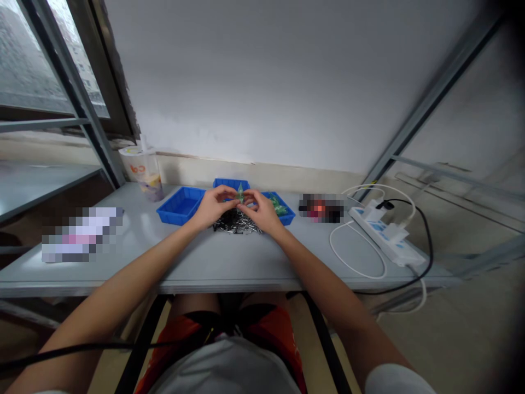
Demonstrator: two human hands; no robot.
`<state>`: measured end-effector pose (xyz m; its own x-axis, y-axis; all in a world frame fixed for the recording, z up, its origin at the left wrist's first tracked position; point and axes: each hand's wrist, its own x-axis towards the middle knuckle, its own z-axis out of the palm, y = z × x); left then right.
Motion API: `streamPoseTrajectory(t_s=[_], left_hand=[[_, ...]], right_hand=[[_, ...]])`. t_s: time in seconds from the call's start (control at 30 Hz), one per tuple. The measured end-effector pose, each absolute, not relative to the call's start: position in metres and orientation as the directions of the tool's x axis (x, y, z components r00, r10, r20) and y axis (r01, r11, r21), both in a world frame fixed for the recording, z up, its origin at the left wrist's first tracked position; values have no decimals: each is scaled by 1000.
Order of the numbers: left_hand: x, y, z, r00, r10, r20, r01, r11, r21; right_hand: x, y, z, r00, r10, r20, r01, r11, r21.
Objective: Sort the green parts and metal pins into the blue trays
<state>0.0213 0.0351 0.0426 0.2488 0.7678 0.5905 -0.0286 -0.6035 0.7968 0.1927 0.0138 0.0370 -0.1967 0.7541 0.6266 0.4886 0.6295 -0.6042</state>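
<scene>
A long grey surface point(192, 268) runs along a pale, plain wall point(246, 82). At its left stands a tall clear plastic cup with a straw point(150, 178), and beyond it sits a shallow blue plastic tray point(174, 219), just beside the left hand point(216, 205). That hand is curled narrow, its fingertips pinching 1 side of a small green translucent pointed piece point(240, 192), which is raised above the surface between the 2 hands. The piece should handle as very light and fairly stiff, perhaps a little slick if it is plastic; its slim tip looks the weaker part, so the broader lower body seems the better place to grip. It looks glassy and upright, tapering to a point at the top; finer detail is too small to tell. Below it lies a loose heap of dark and silvery slender metal pieces point(233, 221). The right hand point(262, 210) closes in a similar pinch on the other side, near a blue plastic tray of green translucent pieces point(288, 220).
</scene>
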Motion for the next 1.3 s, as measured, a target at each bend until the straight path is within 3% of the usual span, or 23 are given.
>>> streamPoseTrajectory(t_s=[0.33, 0.67, 0.77, 0.87, 0.93, 1.07, 1.3], left_hand=[[17, 30, 48, 360, 833, 420, -293, -327, 898], [17, 26, 53, 415, 811, 411, -335, -284, 898], [17, 30, 51, 362, 821, 440, -259, -365, 894], [16, 36, 49, 225, 810, 542, -67, -542, 838], [15, 37, 48, 230, 777, 586, 30, -607, 794], [14, 35, 49, 334, 763, 553, 109, -614, 782], [15, 35, 49, 283, 758, 587, 183, -644, 743]], right_hand=[[192, 13, 37, -210, 782, 587, 374, 619, -690], [194, 9, 41, -267, 788, 555, 285, 615, -735], [195, 11, 39, -223, 798, 560, 322, 603, -730], [197, 15, 38, -184, 811, 555, 383, 579, -719], [199, 17, 38, -175, 811, 559, 397, 578, -713], [201, 18, 39, -175, 815, 553, 349, 576, -739], [203, 18, 43, -166, 812, 559, 359, 578, -733]])
